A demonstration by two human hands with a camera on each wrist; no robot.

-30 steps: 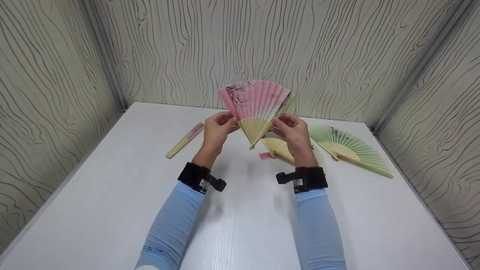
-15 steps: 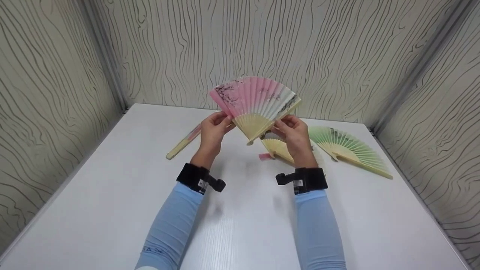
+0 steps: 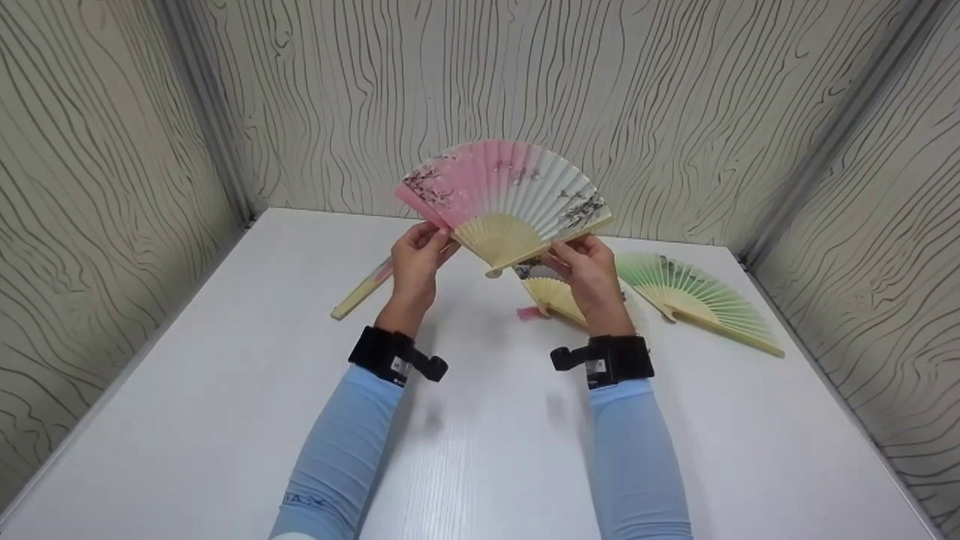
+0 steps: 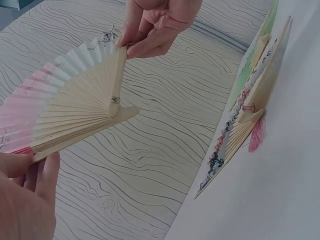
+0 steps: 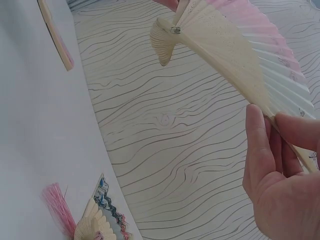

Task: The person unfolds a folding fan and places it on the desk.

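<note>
A pink-and-white folding fan (image 3: 499,184) with dark blossom branches is spread wide, held up off the table between both hands. My left hand (image 3: 416,262) pinches its pink outer end, thumb in front, where several ribs are still stacked together in the left wrist view. At the other side my right hand (image 3: 589,274) pinches the pale wooden guard stick (image 5: 220,67) between thumb and fingers. The fan's pivot (image 4: 115,100) points down toward me. Behind the right hand lies a second spread fan (image 3: 551,292) with a pink tassel (image 5: 59,207), partly hidden by that hand.
A green spread fan (image 3: 701,300) lies on the white table (image 3: 480,450) at the right. To the left a folded fan (image 3: 364,292) lies slanted, its far end behind the left hand. A wood-patterned wall (image 3: 480,75) rises at the table's back edge.
The pink-and-white fan has spread wider, showing more of its white part. My left hand has moved left and now covers more of the folded fan, while the right hand has barely moved.
</note>
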